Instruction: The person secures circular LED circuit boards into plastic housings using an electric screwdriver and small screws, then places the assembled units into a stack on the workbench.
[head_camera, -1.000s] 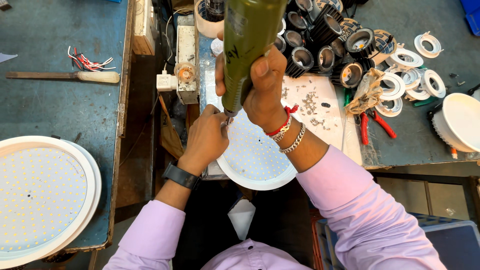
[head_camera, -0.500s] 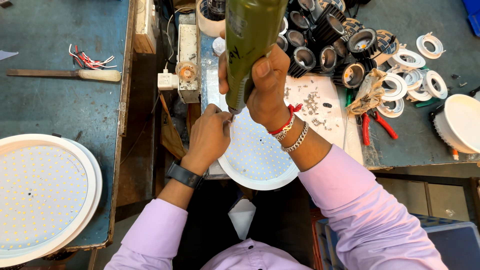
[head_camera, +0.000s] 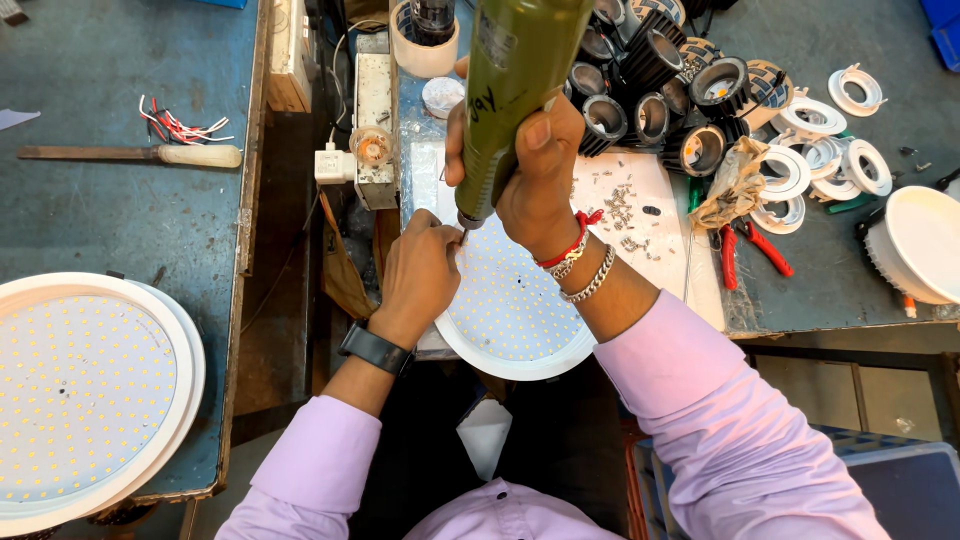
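My right hand (head_camera: 530, 165) grips an olive-green electric screwdriver (head_camera: 515, 90), held upright with its bit pointing down at the upper left edge of a round white LED panel light (head_camera: 515, 320). My left hand (head_camera: 420, 275) rests on the panel's left rim, fingers pinched right beside the bit tip; whether they hold a screw is too small to tell. The panel lies on a white sheet at the bench's front edge. A black watch is on my left wrist, a red thread and a silver chain on my right.
Loose screws (head_camera: 620, 210) lie on the white sheet right of the panel. Black lamp housings (head_camera: 650, 90), white trim rings (head_camera: 830, 150) and red pliers (head_camera: 755, 250) sit to the right. Stacked round LED panels (head_camera: 85, 390), a wooden-handled file (head_camera: 130, 155) and wires (head_camera: 180, 125) occupy the left table.
The screwdriver and my right hand have shifted slightly to the right and nearer the panel's edge. My left hand stays pinched at the rim.
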